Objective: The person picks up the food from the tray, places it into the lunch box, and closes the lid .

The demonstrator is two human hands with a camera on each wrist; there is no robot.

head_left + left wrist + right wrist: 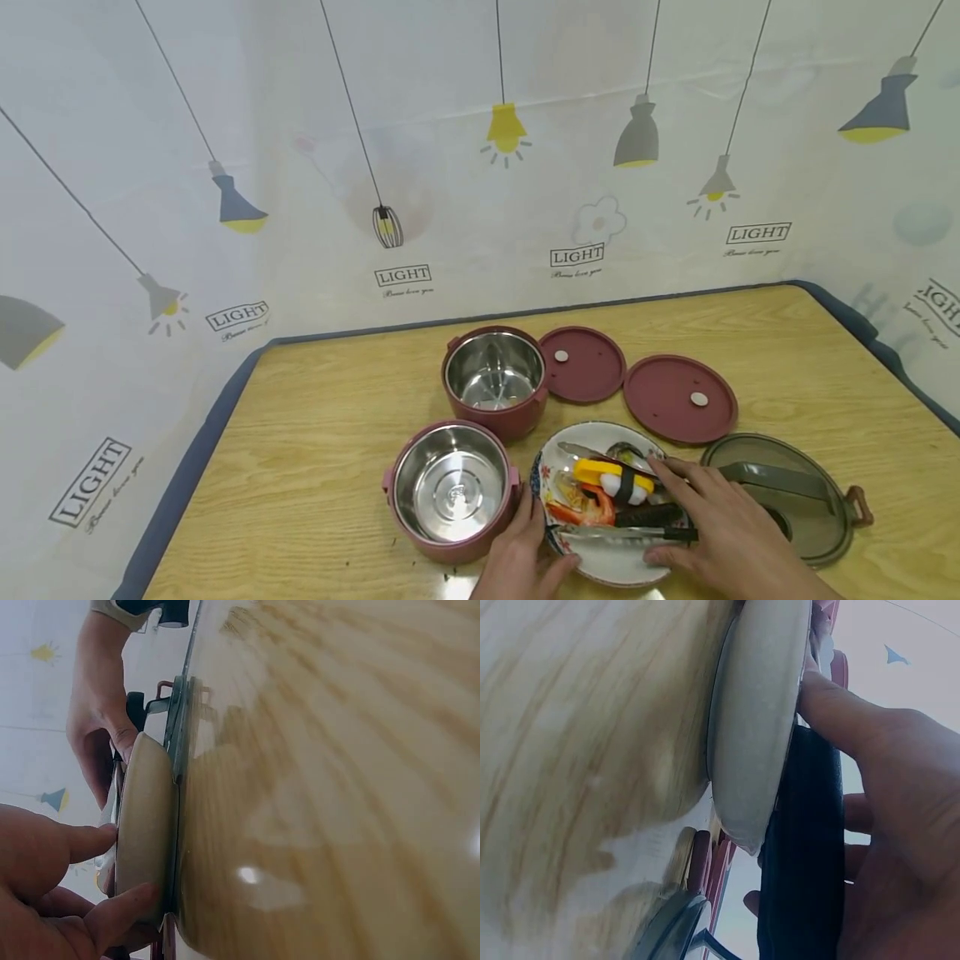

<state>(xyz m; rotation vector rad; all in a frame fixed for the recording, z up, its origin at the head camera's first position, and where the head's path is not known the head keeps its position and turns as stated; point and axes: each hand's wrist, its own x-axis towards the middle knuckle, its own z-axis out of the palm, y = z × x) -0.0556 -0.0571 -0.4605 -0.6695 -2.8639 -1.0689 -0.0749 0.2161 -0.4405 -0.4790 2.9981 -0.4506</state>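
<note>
A white patterned plate [600,569] sits at the front of the table with food on it: a yellow-and-white sushi piece with a black band [615,481], an orange shrimp [596,508] and a dark piece. Metal tongs [600,531] with black handles [802,840] lie spread across it, one arm on each side of the food. My left hand [517,550] holds the plate's left edge, thumb at the front rim. Over the tongs' handle end, my right hand [723,525] spans the plate's right side, its thumb [832,705] on the rim.
Left of the plate stands a pink-red steel-lined pot [450,546], a darker red one [495,417] behind it. Two round red lids [585,367] [675,404] lie at the back. A grey see-through lid [817,529] with a brown side handle lies to the right. A printed curtain [480,250] surrounds the table.
</note>
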